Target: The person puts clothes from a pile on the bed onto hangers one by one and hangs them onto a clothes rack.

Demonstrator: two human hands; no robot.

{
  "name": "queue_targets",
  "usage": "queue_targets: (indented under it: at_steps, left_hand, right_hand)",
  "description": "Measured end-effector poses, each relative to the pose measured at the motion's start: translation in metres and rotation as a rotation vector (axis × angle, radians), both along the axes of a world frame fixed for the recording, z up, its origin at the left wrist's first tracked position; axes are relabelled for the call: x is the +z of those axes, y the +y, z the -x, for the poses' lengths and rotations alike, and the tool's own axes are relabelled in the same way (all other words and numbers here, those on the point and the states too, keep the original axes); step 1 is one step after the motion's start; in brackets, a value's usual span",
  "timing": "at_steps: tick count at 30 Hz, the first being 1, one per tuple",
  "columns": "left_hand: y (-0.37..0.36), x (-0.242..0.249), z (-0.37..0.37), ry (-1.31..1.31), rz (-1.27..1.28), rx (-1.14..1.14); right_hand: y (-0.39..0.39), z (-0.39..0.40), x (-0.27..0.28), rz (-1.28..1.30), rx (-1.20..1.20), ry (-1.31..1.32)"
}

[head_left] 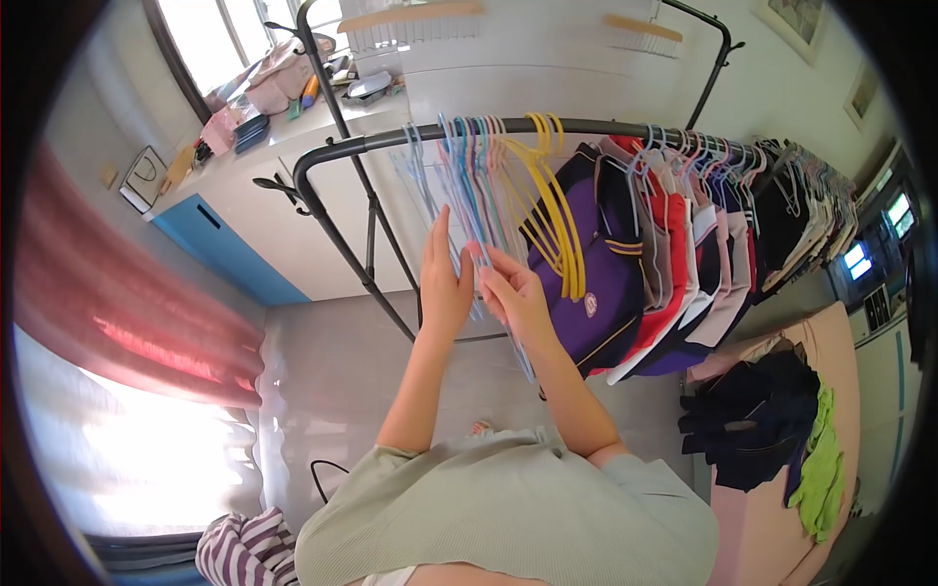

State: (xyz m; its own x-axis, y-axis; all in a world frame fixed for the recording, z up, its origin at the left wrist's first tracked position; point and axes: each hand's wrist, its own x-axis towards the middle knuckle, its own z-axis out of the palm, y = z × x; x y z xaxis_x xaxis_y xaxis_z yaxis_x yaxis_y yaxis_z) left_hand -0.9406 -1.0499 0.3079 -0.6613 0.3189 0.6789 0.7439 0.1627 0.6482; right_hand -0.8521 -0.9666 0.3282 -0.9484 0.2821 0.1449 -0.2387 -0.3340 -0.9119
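Empty pastel hangers (472,176) hang at the near end of a black clothes rack (342,148). My left hand (447,283) is beside the blue ones, its fingers stretched upward and flat. Close to its right, my right hand (515,293) has its thumb and fingers closed on a light blue hanger (482,230), near the lower part. Whether my left palm touches the hangers is hard to see. Just right of my hands hang several empty yellow hangers (569,234) and a purple jacket (591,283).
More clothes (699,244) fill the rack toward the right. Dark clothing (752,415) and a lime green garment (824,464) lie on a pink bed (747,532). At left are a red curtain (137,313) and a cluttered counter (283,137). A striped cloth (247,547) is at lower left.
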Motion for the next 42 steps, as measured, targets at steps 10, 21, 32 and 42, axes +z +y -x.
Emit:
queue_targets:
  at_steps: [10, 21, 32, 42]
  left_hand:
    - [0.053, 0.022, -0.056, 0.402, 0.146, 0.185]
    - [0.126, 0.027, -0.203, 0.318, 0.188, -0.602]
    - [0.199, -0.001, -0.395, 0.136, 0.293, -1.017]
    - [0.262, -0.03, -0.528, 0.129, 0.416, -1.494]
  right_hand:
    - [0.064, -0.17, 0.021, -0.122, -0.057, -0.155]
    - [0.124, -0.391, 0.01, -0.703, -0.593, -0.331]
    - [0.102, -0.555, -0.016, -1.063, -1.338, -0.569]
    - [0.116, -0.637, -0.035, -0.696, -1.617, -0.744]
